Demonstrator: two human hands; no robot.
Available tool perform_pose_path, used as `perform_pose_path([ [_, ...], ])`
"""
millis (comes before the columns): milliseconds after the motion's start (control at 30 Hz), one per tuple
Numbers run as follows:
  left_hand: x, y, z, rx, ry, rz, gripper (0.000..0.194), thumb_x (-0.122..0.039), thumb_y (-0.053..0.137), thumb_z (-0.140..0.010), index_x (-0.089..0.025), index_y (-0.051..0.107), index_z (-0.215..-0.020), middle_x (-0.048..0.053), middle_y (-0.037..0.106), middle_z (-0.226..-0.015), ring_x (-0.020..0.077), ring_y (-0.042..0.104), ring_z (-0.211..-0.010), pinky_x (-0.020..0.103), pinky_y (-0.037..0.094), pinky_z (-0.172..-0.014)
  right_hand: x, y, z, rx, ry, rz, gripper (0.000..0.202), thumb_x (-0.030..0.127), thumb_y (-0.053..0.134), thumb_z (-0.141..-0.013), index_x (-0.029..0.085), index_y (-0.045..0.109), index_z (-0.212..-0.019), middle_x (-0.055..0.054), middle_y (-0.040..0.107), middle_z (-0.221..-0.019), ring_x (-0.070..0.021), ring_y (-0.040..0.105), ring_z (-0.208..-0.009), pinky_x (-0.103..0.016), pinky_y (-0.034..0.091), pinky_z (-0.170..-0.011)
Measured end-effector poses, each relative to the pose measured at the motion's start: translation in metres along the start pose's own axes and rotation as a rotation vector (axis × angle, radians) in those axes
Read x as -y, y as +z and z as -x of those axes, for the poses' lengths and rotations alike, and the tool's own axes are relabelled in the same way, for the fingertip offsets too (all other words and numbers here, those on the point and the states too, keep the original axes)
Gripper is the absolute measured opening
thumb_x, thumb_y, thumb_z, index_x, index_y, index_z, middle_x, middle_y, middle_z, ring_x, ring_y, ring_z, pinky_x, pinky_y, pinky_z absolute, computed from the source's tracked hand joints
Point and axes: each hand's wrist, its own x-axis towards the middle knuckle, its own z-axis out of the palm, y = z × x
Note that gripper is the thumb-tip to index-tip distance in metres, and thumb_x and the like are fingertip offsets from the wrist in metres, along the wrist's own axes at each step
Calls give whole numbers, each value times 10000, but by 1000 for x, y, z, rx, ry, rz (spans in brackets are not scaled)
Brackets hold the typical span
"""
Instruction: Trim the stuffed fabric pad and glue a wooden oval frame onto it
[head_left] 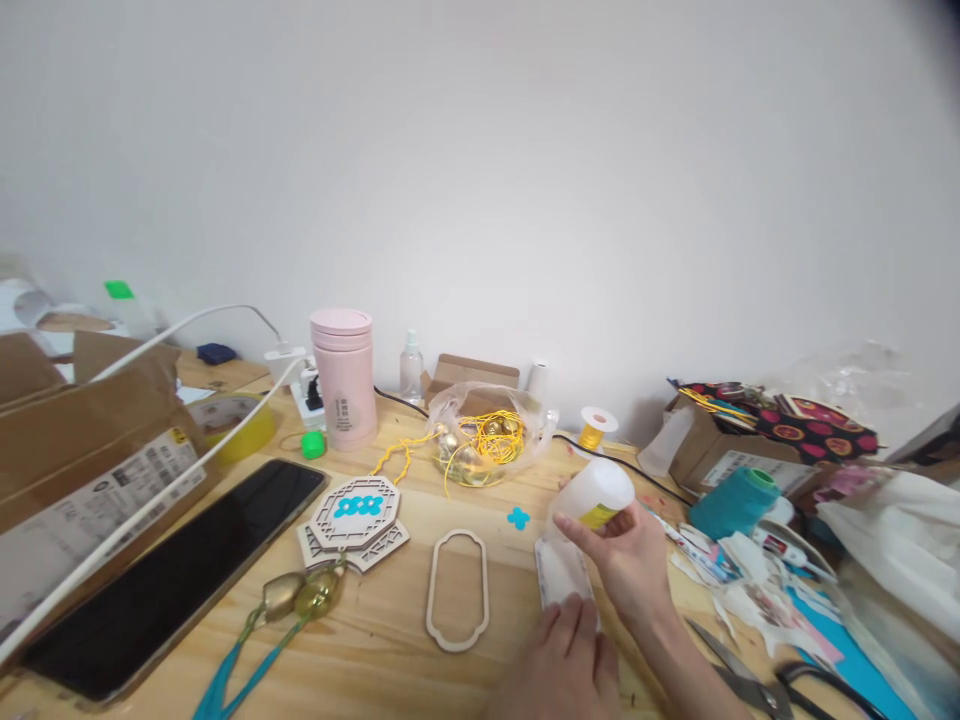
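My right hand (634,565) is wrapped round a white bottle (596,492) with a yellow label, tilted with its flat bottom up and its narrow end down. Below that end lies a white strip-like piece (561,575) with a patterned edge. The fingers of my left hand (566,655) press on the near end of this piece and hold it on the wooden table (397,660); its thumb is hidden. Left of my hands lie a thin wooden frame (430,610) and a small blue flower cutout (517,518).
Stacked wooden lattice ornaments (356,515), gold bells (311,592) and a phone (180,580) lie to the left, near a pink tumbler (343,385). Behind is a plastic bag (487,440) of yellow cord. Scissors (739,675) and a teal thread cone (731,503) are at right.
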Motion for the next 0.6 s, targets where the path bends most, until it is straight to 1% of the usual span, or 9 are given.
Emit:
perform_pose_path([
  [100,-3,5,-1,14,-26,-3,236,-186,464,-817,-115,627,-972,136,658,-1033,245,610,-949,318,496,-792,0,0,1,-22,-4,17,317,300,760,-483,153,602,-715,-58,678,-687,-244,619,-652,-359,504,-586],
  [200,-3,9,0,13,-23,4,254,-204,461,-818,-108,621,-991,138,662,-1026,247,611,-944,318,501,-782,1,2,2,31,3,7,343,305,765,-477,151,617,-745,-69,686,-724,-252,625,-676,-356,507,-591],
  [300,0,5,2,-7,21,15,272,-218,444,-826,-96,614,-999,144,662,-1022,247,611,-942,313,505,-768,2,2,3,15,6,28,329,316,763,-476,155,616,-722,-59,685,-701,-252,625,-667,-353,508,-585],
  [400,1,1,1,-12,20,21,253,-190,445,-823,-100,620,-981,140,663,-1024,239,613,-938,302,499,-773,1,2,2,-14,-2,40,313,315,755,-489,157,607,-715,-58,684,-702,-252,625,-674,-360,508,-603],
  [500,1,-1,0,16,-3,29,269,-196,418,-837,-98,618,-989,138,665,-1019,234,612,-940,301,494,-779,2,2,3,36,-4,11,327,299,757,-487,157,607,-741,-75,691,-748,-265,631,-707,-369,510,-622],
  [600,1,0,0,16,23,19,276,-215,420,-840,-91,621,-982,146,664,-1018,238,610,-941,302,495,-776,4,3,3,63,17,5,331,294,761,-478,157,610,-740,-79,693,-741,-272,636,-701,-365,513,-605],
])
